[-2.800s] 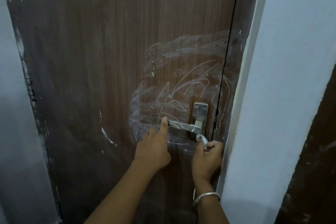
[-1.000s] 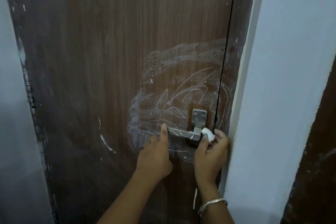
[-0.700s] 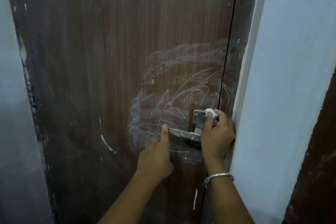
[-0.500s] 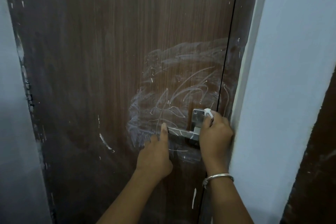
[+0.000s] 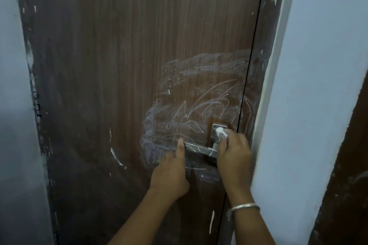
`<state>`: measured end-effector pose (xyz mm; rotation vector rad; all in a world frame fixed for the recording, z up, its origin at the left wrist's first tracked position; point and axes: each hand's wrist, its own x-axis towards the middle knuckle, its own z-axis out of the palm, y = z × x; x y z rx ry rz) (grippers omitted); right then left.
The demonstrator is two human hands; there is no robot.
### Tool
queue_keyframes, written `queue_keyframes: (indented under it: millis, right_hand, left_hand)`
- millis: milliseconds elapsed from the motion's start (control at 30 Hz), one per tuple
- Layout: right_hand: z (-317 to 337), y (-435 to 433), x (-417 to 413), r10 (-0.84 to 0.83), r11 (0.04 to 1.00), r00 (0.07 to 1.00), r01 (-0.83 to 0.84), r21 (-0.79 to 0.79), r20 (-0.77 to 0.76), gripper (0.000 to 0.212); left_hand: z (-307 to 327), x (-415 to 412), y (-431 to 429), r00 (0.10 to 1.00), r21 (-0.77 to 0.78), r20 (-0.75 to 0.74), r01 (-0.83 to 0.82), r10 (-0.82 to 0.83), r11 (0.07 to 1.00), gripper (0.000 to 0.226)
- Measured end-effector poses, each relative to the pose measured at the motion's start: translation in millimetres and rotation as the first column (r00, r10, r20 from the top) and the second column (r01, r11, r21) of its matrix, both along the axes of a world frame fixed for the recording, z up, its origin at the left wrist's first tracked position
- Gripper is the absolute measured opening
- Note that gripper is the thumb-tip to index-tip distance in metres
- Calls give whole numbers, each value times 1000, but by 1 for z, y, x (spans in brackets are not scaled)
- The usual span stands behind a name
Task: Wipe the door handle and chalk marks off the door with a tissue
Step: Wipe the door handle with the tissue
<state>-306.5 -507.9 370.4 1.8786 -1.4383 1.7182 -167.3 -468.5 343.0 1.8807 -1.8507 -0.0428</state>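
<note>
Your right hand (image 5: 234,157) covers the door handle's (image 5: 196,147) pivot and lower backplate; most of the tissue (image 5: 221,132) is buried in its fingers. Below it and your left hand (image 5: 169,173), both forearms leave the bottom edge.

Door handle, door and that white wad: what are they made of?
The door handle looks like metal: grey, with a dull sheen and sharp, straight edges. The door looks like wood or wood-look laminate, brown with straight grain lines; which one I cannot tell. The white wad is the tissue, soft paper by its crumpled look, pinched in the right hand.
</note>
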Motion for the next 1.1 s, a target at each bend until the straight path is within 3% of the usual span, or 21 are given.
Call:
queue_keyframes:
  millis: [133, 267, 400, 500, 667, 833, 933, 1100]
  right_hand:
    - [29, -13, 4, 57, 994, 977, -37, 101, -205, 19]
    - [28, -17, -7, -8, 963, 938, 100, 250, -345, 20]
    - [23, -6, -15, -49, 974, 970, 99, 204, -238, 20]
    - [27, -4, -17, -35, 981, 963, 85, 176, -269, 21]
    - [29, -6, -14, 107, 939, 833, 95, 330, -543, 27]
    - [38, -6, -21, 164, 888, 855, 90, 451, -492, 38]
    - [36, -3, -19, 112, 896, 833, 152, 418, -542, 35]
    - [26, -1, -18, 192, 924, 876, -9, 383, -442, 38]
  left_hand:
    - [-1, 3, 0, 1000, -6, 14, -2, 2, 1000, 111]
    - [-1, 6, -1, 1000, -2, 29, 6, -6, 1000, 112]
    - [3, 7, 0, 1000, 13, 21, 12, -13, 1000, 111]
    - [8, 10, 2, 999, 39, -11, 46, -46, 998, 109]
    - [14, 15, 4, 998, 46, -15, 65, -64, 997, 106]
    - [13, 15, 5, 993, 28, -81, 92, -89, 995, 107]
    - [11, 15, 6, 991, 16, -80, 109, -108, 994, 106]
    - [9, 14, 7, 991, -26, -70, 109, -111, 994, 104]
